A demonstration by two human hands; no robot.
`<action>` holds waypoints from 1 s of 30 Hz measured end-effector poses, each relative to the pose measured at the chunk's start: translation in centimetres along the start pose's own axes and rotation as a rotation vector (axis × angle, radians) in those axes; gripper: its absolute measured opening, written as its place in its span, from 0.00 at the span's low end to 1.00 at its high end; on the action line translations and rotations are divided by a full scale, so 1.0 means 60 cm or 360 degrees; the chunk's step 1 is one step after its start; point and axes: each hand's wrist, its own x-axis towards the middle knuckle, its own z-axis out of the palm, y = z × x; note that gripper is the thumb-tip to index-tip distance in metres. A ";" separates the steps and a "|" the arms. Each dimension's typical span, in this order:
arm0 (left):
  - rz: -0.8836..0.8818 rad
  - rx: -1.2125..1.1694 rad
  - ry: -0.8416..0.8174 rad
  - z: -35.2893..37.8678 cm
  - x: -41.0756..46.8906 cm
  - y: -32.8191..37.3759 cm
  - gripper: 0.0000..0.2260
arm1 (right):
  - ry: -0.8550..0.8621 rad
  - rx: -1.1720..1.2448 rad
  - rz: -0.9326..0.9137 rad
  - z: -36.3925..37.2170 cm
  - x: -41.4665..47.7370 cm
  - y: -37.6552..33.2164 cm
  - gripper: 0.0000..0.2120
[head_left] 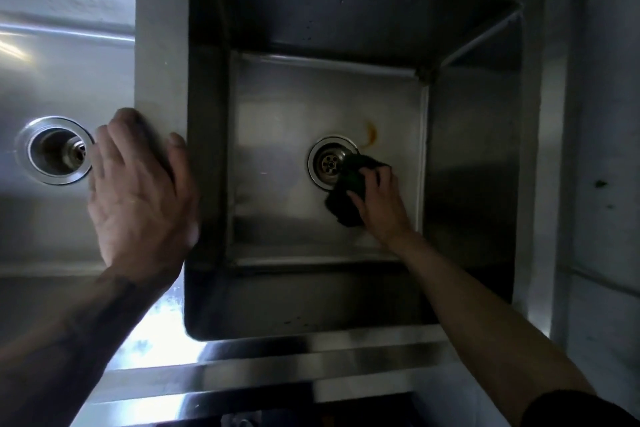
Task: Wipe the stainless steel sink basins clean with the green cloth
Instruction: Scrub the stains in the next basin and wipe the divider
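Note:
Two stainless steel basins lie below me. In the deep right basin (277,107), my right hand (379,199) grips the dark green cloth (349,191) and presses it on the basin floor, right beside the round drain (329,163). An orange-brown stain (371,133) curves just above and right of the drain. My left hand (138,191) rests on the steel divider (161,55) between the basins, with its fingers over the divider's left edge and its thumb on the right edge. The left basin (52,80) shows its own drain (57,149).
The steel front rim (311,367) of the sink runs across the bottom, with a bright reflection near its left part. A pale wall panel (606,149) stands right of the right basin. Small dark specks dot the basin's near wall.

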 end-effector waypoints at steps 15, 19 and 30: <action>-0.0034 -0.0013 0.0005 0.005 0.001 -0.002 0.16 | 0.0366 -0.0006 0.0617 -0.033 0.090 0.045 0.26; -0.0019 -0.0028 0.0014 0.005 -0.001 -0.002 0.17 | 0.0260 0.0094 0.0432 -0.016 0.107 -0.023 0.27; 0.0027 0.0011 0.0048 0.005 -0.001 -0.003 0.14 | 0.0337 0.0159 0.0461 -0.029 0.167 -0.038 0.27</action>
